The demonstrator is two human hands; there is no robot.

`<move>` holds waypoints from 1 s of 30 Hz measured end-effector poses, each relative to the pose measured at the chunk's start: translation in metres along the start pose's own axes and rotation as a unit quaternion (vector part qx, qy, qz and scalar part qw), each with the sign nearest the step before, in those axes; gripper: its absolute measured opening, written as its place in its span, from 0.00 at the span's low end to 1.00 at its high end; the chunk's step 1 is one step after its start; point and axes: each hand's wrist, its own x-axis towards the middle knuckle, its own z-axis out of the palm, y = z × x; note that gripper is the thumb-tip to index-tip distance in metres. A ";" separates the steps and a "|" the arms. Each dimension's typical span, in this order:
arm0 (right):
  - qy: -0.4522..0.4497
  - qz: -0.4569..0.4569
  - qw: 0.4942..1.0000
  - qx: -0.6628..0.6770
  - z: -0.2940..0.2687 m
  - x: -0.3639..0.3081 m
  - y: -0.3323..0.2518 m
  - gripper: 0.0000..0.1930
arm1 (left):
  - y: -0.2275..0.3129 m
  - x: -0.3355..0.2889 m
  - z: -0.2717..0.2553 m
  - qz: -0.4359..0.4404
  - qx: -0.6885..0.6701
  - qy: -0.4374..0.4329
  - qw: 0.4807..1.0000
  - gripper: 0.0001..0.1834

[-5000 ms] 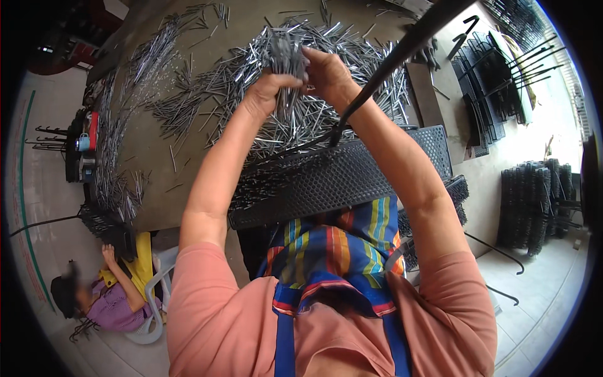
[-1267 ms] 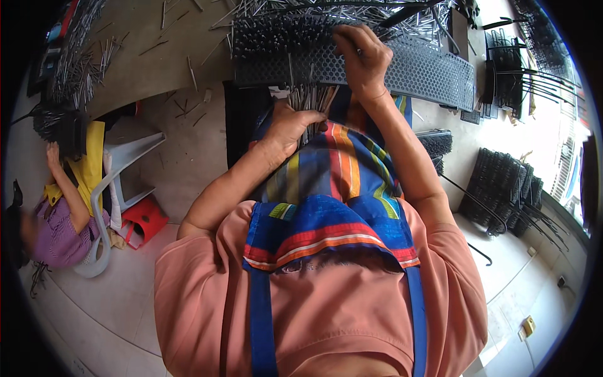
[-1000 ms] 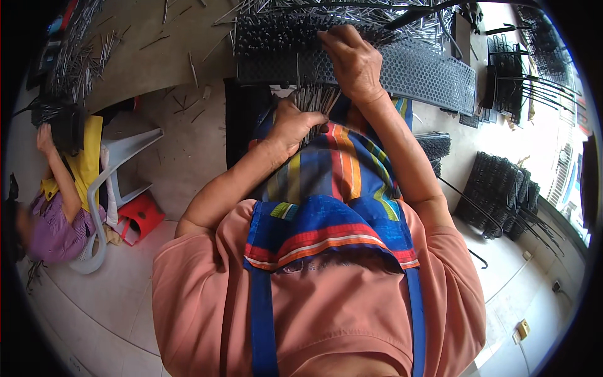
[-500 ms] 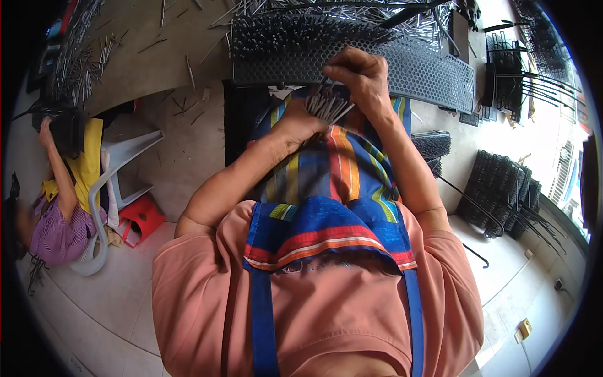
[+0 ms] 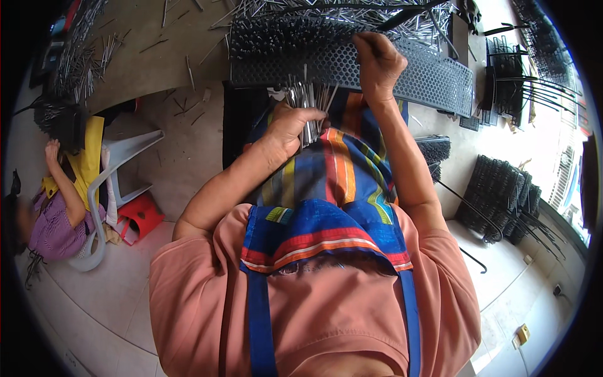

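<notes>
A bundle of thin silvery metal rods (image 5: pixel 303 97) stands in my left hand (image 5: pixel 286 129), whose fingers wrap round it above my striped apron (image 5: pixel 342 166). The rod tips fan out at the front edge of a long dark plate (image 5: pixel 433 72) full of round holes. Over this plate, right of the upright rods set in it, is my right hand (image 5: pixel 380 66). Its fingers are closed in a pinch, and what they hold, if anything, is too small to make out. Dark upright rods (image 5: pixel 295 39) crowd the plate's left and far part.
Loose rods (image 5: pixel 414 28) lie heaped on the table (image 5: pixel 144 63) behind the plate. Stacked black racks (image 5: pixel 496 195) stand on the floor at right. At left a co-worker (image 5: pixel 69 207) sits on a pale plastic chair (image 5: pixel 100 207), next to a red bag (image 5: pixel 139 217).
My right hand has moved away from the bundle, up and to the right over the plate. My left hand has shifted slightly left, and the bundle now stands more upright.
</notes>
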 end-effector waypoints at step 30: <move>-0.309 0.398 0.847 0.171 -0.018 -0.029 -0.034 0.05 | 0.004 0.000 0.008 0.018 -0.085 -0.009 0.996 0.13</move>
